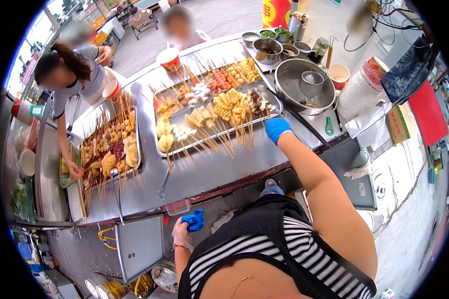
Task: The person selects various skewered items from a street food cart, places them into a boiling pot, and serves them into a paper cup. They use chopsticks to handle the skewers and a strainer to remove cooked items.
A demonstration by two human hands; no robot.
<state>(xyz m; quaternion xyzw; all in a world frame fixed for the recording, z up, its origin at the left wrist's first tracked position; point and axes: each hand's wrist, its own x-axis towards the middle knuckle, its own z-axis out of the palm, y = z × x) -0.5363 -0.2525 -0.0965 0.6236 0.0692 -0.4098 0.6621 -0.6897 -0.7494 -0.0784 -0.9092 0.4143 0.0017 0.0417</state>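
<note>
My right hand (277, 129), in a blue glove, is at the front right edge of a metal tray (209, 139) of skewered foods, by the skewer sticks under the dark mushroom pieces (258, 101). Its fingertips are hard to make out, so a grip on a stick cannot be confirmed. Lower down, beside my body, my left hand (182, 234) wears a clear plastic glove and holds a crumpled blue glove (194, 220). Yellow folded skewers (228, 104), pale slices and white balls lie in the tray.
A person (73, 71) at the left reaches to a second skewer tray (139, 149); another person (179, 30) is across the counter. At the right stand a large metal pot (305, 105), sauce bowls (267, 49), paper cups and a green peeler (329, 126). A ladle (116, 187) overhangs the counter edge.
</note>
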